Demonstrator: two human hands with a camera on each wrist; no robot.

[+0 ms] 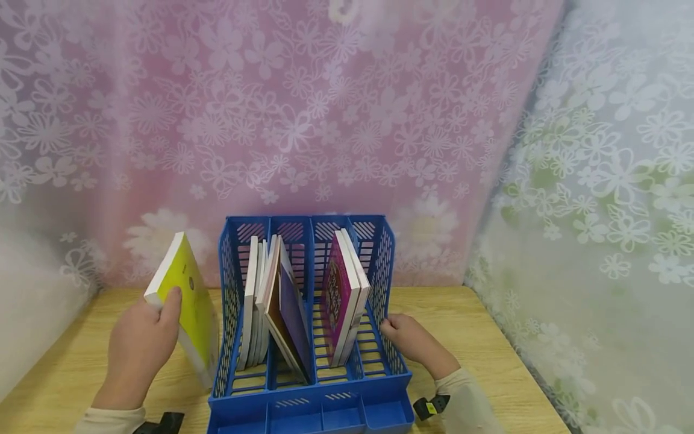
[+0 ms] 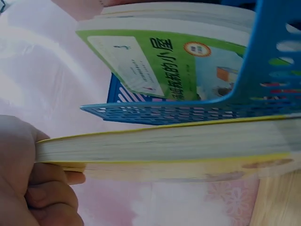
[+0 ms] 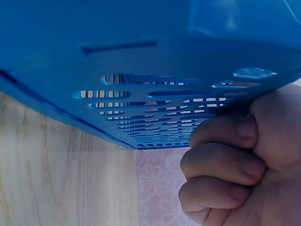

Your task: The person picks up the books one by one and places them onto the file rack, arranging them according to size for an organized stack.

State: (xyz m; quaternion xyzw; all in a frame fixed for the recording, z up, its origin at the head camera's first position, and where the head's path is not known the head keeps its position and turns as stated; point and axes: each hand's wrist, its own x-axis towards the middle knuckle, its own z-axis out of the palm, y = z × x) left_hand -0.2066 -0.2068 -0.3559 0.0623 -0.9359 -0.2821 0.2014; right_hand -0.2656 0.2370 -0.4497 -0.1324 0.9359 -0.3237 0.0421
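My left hand [image 1: 142, 343] pinches a thick yellow book [image 1: 196, 301] by its upper edge, thumb on the cover. It stands upright just outside the left wall of a blue desktop file rack [image 1: 309, 386]. In the left wrist view, the pages of the yellow book [image 2: 178, 143] run alongside the rack's perforated wall [image 2: 155, 113], and the left hand [image 2: 37, 183] has its other fingers curled. At the rack's right wall, my right hand [image 1: 414, 340] grips the front edge. Curled fingers show on the right hand [image 3: 225, 165] in the right wrist view; its thumb tip is hidden.
White-edged books [image 1: 252, 307] fill the rack's left slot. Leaning books with a purple cover [image 1: 293, 307] are beside them, and a magenta book [image 1: 340, 295] stands further right. The rack sits on a wooden table [image 1: 461, 349] before a pink floral curtain [image 1: 303, 120].
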